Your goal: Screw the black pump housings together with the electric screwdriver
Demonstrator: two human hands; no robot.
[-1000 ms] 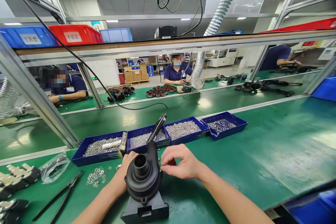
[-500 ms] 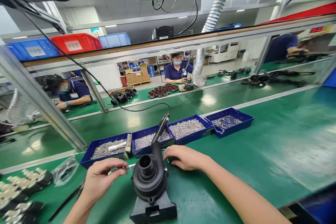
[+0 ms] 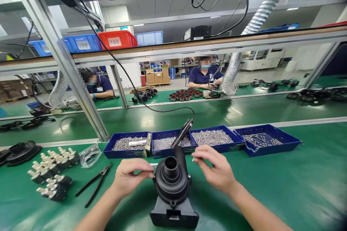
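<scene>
A black blower housing stands upright in front of me on a dark base, its round inlet facing up. At its left edge, my left hand pinches a small metal screw, mostly hidden by the fingertips. My right hand is raised to the right of the outlet tube, apart from the housing, with a small screw between thumb and forefinger. Another screw sits at the housing's right edge. Behind the outlet tube leans a corded electric screwdriver; its lower end is hidden.
Blue bins of metal screws line the back. Pliers, black-and-white plug-like parts and a clear plastic bag lie left. An aluminium post rises behind them. Two co-workers sit beyond the bench.
My left hand has come against the housing's left edge. My right hand has lifted away from the outlet's side, now showing a screw in its fingers. The view has swung left.
</scene>
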